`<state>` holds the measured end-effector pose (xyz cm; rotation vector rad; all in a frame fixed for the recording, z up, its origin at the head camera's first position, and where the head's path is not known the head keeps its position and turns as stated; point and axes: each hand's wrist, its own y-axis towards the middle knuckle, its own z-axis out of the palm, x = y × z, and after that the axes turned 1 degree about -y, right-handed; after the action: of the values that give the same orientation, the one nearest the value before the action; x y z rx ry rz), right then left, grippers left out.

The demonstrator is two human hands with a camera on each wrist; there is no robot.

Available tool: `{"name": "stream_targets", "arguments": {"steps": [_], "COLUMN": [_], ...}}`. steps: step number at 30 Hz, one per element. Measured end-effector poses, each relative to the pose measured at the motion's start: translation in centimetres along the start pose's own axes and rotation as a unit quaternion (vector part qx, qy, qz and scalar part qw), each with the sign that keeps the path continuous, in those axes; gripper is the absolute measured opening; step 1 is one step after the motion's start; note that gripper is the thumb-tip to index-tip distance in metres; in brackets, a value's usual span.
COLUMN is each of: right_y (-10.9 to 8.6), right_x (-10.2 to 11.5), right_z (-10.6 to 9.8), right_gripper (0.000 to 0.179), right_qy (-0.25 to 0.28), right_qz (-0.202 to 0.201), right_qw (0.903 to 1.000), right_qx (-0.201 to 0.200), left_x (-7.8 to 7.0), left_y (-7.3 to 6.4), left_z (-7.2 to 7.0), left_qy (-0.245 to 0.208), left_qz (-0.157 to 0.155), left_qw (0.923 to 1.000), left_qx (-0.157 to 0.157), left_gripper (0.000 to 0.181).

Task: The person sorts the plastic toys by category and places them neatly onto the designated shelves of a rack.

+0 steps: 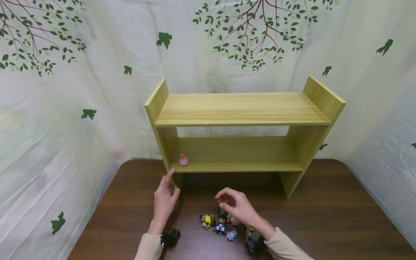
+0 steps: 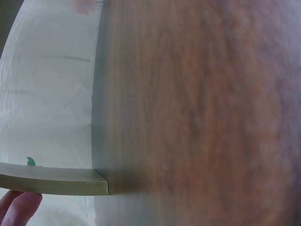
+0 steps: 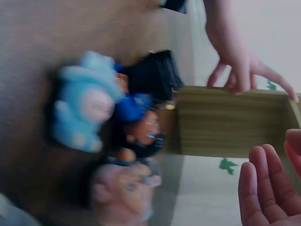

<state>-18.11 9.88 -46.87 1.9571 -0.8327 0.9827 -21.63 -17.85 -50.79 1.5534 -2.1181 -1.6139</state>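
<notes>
On my head feed, the left hand (image 1: 165, 198) is at the lower left of a pale yellow, wood-grain two-tier shelf unit (image 1: 243, 108). Its index finger is stretched out to the front corner where the lower board (image 1: 240, 153) meets the left side panel (image 1: 159, 95). My left wrist feed shows fingertips against a panel edge; I see the hand touching there, with nothing picked up. The right hand (image 1: 238, 206) hangs over the counter in front of the unit, fingers gently bent and a clear gap between thumb and fingers, holding nothing.

Just below and beside the right hand I have a cluster of small toy figurines on the brown wood-grain counter (image 1: 113, 216): a yellow-and-dark-brown figurine (image 1: 207, 220) at the left, a black-haired figurine in a blue coat (image 1: 220, 225) next to it, a pinkish-tan figurine (image 1: 233, 220) partly under the hand, and a light blue figurine (image 1: 232, 235) nearest me. Something greyish behind the fingers is too covered for me to make out.

Above the left fingertip, a round pink figurine with an orange beak and feet (image 1: 183, 160) stands upright on the lower board, near its left end.

Cream sleeves (image 1: 149, 245) cover both forearms. Farther out, a white cloth backdrop (image 1: 130, 126) printed with green leaves and branches surrounds the counter.
</notes>
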Motion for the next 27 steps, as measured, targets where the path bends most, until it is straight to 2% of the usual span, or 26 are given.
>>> {"name": "stream_targets", "arguments": {"steps": [4,10,12,20,27], "right_y": [-0.7,-1.3,-1.4,-2.4,-3.0], "right_x": [0.1,2.4,2.5,-1.1,-2.2], "right_z": [0.3,0.3,0.3,0.7,0.8], "right_gripper": [0.024,0.022,0.022,0.023,0.026], "right_qy": [-0.014,-0.022,-0.021,-0.029,-0.076], "right_qz": [0.018,0.021,0.029,0.052,0.009], "right_qw": [0.9997,0.999,0.9983,0.9949,0.9927], "right_qx": [0.013,0.033,0.045,0.081,0.094], "left_x": [0.0,0.1,0.1,0.1,0.2], "left_y": [0.0,0.0,0.0,0.0,-0.1], "left_z": [0.0,0.0,0.0,0.1,0.0], "left_qy": [0.001,-0.001,-0.001,0.0,0.001], "left_qz": [0.0,-0.001,-0.002,-0.001,-0.001], "left_qw": [1.0,1.0,1.0,1.0,1.0], "left_qx": [-0.002,0.003,0.005,0.006,0.006], "left_gripper": [0.081,0.082,0.082,0.08,0.081]}}
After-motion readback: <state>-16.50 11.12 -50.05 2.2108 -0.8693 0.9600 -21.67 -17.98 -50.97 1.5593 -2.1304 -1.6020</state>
